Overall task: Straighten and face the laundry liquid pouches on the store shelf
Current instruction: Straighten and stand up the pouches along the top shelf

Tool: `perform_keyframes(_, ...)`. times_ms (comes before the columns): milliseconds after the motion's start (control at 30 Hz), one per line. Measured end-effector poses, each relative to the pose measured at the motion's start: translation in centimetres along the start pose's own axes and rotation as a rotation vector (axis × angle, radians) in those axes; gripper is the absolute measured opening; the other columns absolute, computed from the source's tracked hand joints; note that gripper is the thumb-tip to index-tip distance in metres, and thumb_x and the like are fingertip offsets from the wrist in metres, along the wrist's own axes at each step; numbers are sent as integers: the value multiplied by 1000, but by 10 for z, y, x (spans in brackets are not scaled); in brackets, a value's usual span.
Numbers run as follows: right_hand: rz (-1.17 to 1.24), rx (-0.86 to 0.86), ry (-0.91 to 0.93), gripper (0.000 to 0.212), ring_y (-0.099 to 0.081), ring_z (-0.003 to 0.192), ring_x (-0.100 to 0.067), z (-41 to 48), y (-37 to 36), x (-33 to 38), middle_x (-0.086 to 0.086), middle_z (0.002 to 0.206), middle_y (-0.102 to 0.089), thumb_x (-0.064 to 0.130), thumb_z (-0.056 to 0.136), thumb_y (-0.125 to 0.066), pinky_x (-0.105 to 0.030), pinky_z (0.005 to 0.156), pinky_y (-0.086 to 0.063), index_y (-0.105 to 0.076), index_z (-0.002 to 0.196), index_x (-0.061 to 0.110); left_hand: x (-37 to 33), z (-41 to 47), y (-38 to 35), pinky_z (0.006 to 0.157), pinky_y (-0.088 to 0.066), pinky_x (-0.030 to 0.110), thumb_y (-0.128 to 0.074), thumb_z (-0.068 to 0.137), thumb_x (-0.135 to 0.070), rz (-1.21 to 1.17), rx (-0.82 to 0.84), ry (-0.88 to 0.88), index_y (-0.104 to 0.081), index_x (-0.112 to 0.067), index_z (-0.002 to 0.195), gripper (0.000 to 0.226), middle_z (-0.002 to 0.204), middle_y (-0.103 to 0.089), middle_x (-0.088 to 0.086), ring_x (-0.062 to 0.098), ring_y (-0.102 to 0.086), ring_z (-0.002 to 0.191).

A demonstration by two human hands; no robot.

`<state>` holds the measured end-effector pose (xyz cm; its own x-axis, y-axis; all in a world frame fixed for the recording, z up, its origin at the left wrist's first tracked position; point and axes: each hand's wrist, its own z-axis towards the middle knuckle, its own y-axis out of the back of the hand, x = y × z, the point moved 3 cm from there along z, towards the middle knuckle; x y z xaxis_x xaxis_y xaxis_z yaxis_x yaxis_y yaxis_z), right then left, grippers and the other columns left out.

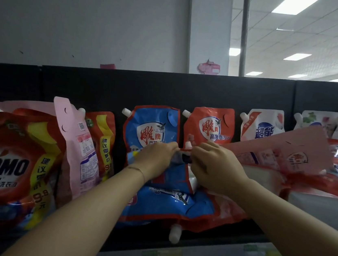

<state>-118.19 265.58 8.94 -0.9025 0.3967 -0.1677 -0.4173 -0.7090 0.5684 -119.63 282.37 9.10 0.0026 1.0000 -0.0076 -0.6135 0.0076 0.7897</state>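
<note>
The crumpled, red-edged top of a glossy blue pouch (pixel 171 177) is pinched by the left hand (pixel 157 155) and the right hand (pixel 212 165). Beneath it, a flat pouch (pixel 174 211) with a white cylindrical cap (pixel 175 234) is laid.

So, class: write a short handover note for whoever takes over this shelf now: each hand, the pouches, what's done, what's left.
Hands: left hand and right hand both pinch the top edge of a blue, red-edged plastic pouch mid-shelf.
Done: the upright blue pouch and orange pouch behind face front.
Left: stand the held one; a flat blue pouch has its white spout overhanging the shelf edge; a pink pouch shows its back; pink pouches at right lie toppled.
</note>
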Motion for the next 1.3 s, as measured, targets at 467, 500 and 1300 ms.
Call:
perform_keyframes(467, -50, 254, 5, 22, -50, 91, -16, 34, -49, 32, 0, 98, -59, 26, 88, -49, -33, 80, -41, -60, 103, 13, 64, -47, 38, 48, -34, 10, -36, 103, -17, -460, -553, 363, -51, -13, 82, 26, 63, -49, -5, 5, -45, 56)
perform_keyframes(500, -59, 298, -35, 26, -52, 99, -18, 39, -54, 35, -1, 106, -59, 28, 89, -49, -33, 85, -40, -58, 110, 14, 67, -52, 41, 49, -35, 9, -36, 103, -16, -464, -594, 386, -51, -13, 85, 24, 65, -49, -5, 5, -46, 58)
perform_keyframes(1300, -29, 956, -184, 67, -44, 127, -29, 81, -127, 81, -4, 143, -46, 66, 90, -38, -45, 105, -35, -35, 144, 26, 82, -69, 39, 81, -50, 32, -47, 100, -24, -496, -705, 575, -56, -5, 105, 22, 103, -65, 11, 23, -62, 98)
